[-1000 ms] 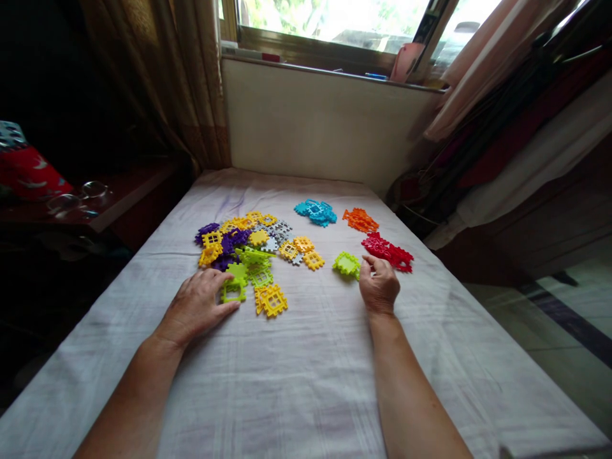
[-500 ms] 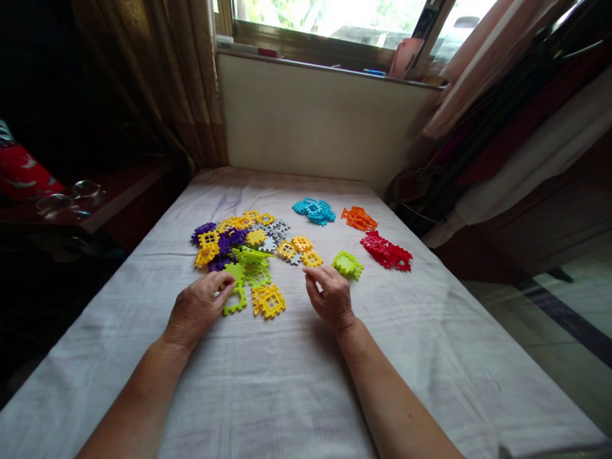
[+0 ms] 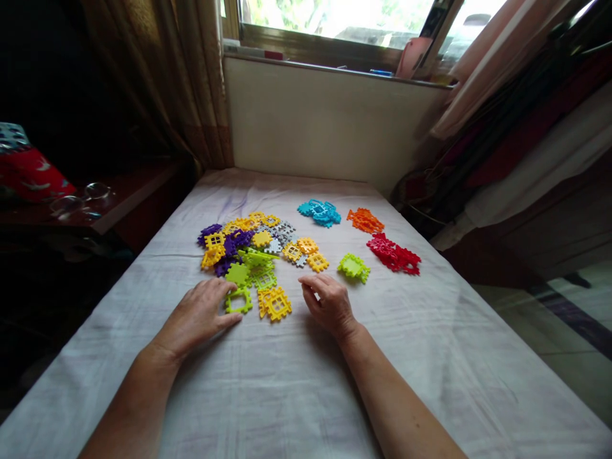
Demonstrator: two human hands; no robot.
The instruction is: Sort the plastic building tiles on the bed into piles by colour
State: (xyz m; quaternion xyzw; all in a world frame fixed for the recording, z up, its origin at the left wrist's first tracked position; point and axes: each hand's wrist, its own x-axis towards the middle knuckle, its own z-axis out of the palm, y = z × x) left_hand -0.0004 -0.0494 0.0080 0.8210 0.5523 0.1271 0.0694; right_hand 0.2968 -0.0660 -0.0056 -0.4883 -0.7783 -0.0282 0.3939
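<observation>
My left hand [image 3: 203, 312] has its thumb and fingers spread at the left edge of a green frame piece [image 3: 238, 300], with nothing gripped. Over the cloth, right of some yellow pieces [image 3: 277, 304], my right hand [image 3: 329, 303] has its fingers curled together; whether anything is between the fingertips is hidden. A small green pile [image 3: 354, 268] lies just beyond it. Purple pieces [image 3: 238, 240], yellow, grey and green ones form a mixed heap beyond my left hand. A few yellow pieces [image 3: 307, 245] lie right of the heap.
Farther back on the cloth-covered surface [image 3: 268, 395] are a blue pile [image 3: 319, 211], an orange pile [image 3: 366, 220] and a red pile [image 3: 394, 254]. Eyeglasses [image 3: 81, 199] and a red item [image 3: 33, 172] rest on a dark side table at the left.
My left hand has opened, its thumb moving down away from the fingers. The right hand stays nearly in place, fingers still curled. The whole view has shifted slightly.
</observation>
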